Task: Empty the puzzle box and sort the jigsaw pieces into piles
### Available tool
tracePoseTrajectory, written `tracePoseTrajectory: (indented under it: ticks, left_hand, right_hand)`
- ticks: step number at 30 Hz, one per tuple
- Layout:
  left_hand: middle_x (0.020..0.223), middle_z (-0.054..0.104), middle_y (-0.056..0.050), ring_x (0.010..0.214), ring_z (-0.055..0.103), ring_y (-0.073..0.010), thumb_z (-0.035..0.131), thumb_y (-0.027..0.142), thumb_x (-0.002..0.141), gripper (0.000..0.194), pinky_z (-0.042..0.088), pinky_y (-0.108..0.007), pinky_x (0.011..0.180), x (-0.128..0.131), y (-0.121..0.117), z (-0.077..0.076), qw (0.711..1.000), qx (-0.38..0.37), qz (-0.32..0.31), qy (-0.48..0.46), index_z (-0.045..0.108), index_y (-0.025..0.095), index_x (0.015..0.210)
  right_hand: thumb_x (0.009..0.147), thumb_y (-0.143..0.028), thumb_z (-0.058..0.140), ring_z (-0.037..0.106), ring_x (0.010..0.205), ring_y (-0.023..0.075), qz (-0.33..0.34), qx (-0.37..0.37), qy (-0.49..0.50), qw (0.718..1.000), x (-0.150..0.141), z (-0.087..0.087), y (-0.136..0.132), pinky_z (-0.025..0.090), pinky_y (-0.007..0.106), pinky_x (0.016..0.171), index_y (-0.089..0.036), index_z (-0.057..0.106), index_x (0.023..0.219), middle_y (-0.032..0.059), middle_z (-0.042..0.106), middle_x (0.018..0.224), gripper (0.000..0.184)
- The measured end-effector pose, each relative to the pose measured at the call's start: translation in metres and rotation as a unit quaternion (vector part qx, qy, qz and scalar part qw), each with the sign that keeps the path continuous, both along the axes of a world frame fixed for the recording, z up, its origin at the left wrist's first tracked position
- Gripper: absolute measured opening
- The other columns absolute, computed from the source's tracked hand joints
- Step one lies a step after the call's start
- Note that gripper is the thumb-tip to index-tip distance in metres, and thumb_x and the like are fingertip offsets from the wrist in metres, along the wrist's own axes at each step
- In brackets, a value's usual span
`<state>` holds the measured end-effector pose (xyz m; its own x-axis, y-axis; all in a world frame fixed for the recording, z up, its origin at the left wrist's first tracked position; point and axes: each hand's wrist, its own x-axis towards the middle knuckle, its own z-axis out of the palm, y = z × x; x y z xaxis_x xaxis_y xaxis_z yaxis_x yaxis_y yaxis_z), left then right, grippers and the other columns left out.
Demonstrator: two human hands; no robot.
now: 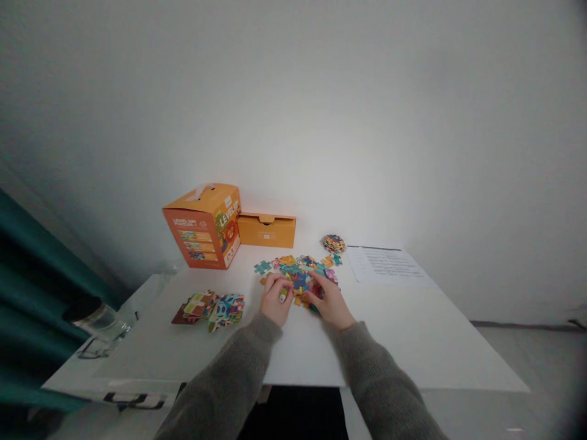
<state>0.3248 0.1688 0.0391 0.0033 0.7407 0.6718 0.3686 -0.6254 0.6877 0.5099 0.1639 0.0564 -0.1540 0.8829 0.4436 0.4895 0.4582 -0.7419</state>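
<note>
Both my hands are over a loose heap of colourful jigsaw puzzle pieces (pixel 300 280) in the middle of the white table. My left hand (pixel 276 299) is closed, its thumb and fingers pinched around a small puzzle piece (pixel 283 296). Close by on the right, my right hand (pixel 331 300) curves over the pieces with thumb and fingertips near each other; whether a piece sits between them is hard to make out. Left of my hands lie stacked puzzle pieces, a brown pile (pixel 198 307) and a blue patterned pile (pixel 228 310).
An orange puzzle box (pixel 202 229) stands at the back left, beside a low orange carton (pixel 267 232) against the wall. A round stack of pieces (pixel 334 243) and a printed sheet (pixel 389 266) are at the back right. A glass jar (pixel 103 321) and glasses (pixel 94 348) lie far left.
</note>
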Motion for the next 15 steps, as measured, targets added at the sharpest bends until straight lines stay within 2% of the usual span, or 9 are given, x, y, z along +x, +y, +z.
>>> tracePoseTrajectory:
  ticks: [7, 11, 13, 15]
  left_hand:
    - [0.098, 0.053, -0.005, 0.098, 0.058, -0.019, 0.058, 0.008, 0.08, 0.014, 0.055, -0.037, 0.088, 0.001, -0.001, 0.004, 1.0, 0.006, 0.001, 0.006, 0.061, 0.021, 0.082]
    - [0.098, 0.053, -0.006, 0.097, 0.058, -0.0185, 0.057, 0.009, 0.081, 0.013, 0.057, -0.036, 0.086, 0.002, 0.0, 0.001, 1.0, -0.011, -0.002, -0.015, 0.061, 0.021, 0.083]
    - [0.1, 0.052, -0.006, 0.098, 0.058, -0.0183, 0.057, 0.009, 0.081, 0.013, 0.057, -0.036, 0.085, 0.002, 0.001, -0.001, 1.0, -0.018, -0.009, -0.015, 0.062, 0.021, 0.083]
    - [0.1, 0.052, -0.005, 0.098, 0.058, -0.0181, 0.057, 0.008, 0.081, 0.013, 0.057, -0.035, 0.085, 0.002, 0.002, -0.003, 1.0, -0.022, -0.013, -0.012, 0.062, 0.02, 0.082]
  right_hand:
    - [0.081, -0.027, 0.065, 0.057, 0.069, 0.0173, 0.013, 0.019, -0.026, 0.999, 0.001, 0.004, -0.002, 0.048, 0.031, 0.07, -0.022, 0.062, 0.128, 0.0034, 0.066, 0.083, 0.048]
    - [0.083, -0.03, 0.061, 0.054, 0.064, 0.0169, -0.064, 0.052, -0.044, 0.996, 0.009, 0.012, 0.014, 0.045, 0.03, 0.066, -0.022, 0.071, 0.106, 0.0028, 0.065, 0.075, 0.026]
    - [0.085, -0.029, 0.057, 0.053, 0.06, 0.0161, -0.102, 0.045, -0.056, 0.992, 0.014, 0.016, 0.027, 0.042, 0.029, 0.063, -0.021, 0.071, 0.096, 0.0014, 0.063, 0.069, 0.019]
    - [0.086, -0.027, 0.054, 0.052, 0.06, 0.0158, -0.107, 0.033, -0.07, 0.991, 0.018, 0.018, 0.038, 0.041, 0.028, 0.062, -0.02, 0.068, 0.093, 0.0002, 0.061, 0.067, 0.017]
